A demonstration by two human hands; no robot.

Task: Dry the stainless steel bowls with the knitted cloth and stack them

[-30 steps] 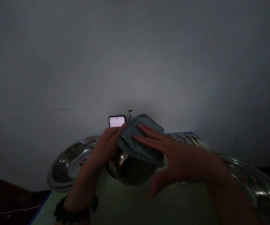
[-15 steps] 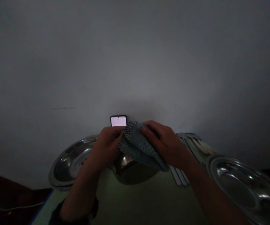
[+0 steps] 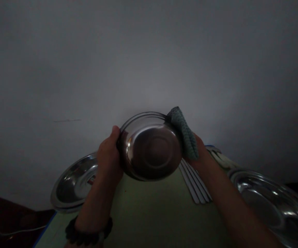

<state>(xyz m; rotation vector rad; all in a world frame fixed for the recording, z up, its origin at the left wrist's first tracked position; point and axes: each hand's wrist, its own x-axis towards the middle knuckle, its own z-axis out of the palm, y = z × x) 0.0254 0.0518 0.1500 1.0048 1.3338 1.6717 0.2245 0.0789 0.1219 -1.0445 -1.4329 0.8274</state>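
A shiny steel bowl (image 3: 155,148) is held up over the table, tilted so that its rounded underside with ring marks faces me. My left hand (image 3: 110,155) grips its left rim, thumb upward and the other fingers hidden behind it. At the bowl's right side, a grey-green cleaning cloth (image 3: 186,136) with a checked edge lies against the rim. My right hand (image 3: 196,151) is closed on the cloth and bowl edge, its fingers mostly hidden by them. A dark scrunchie (image 3: 86,234) circles my left wrist.
One steel basin (image 3: 71,184) stands at the left, another steel basin (image 3: 265,206) at the right. Several flatware handles (image 3: 196,186) lie beside my right forearm on the pale green table (image 3: 159,217). A grey wall (image 3: 149,62) rises behind the table.
The bowl has come up and turned its underside toward me. The cloth has moved from over the bowl to its right side with my right hand. The phone is now hidden.
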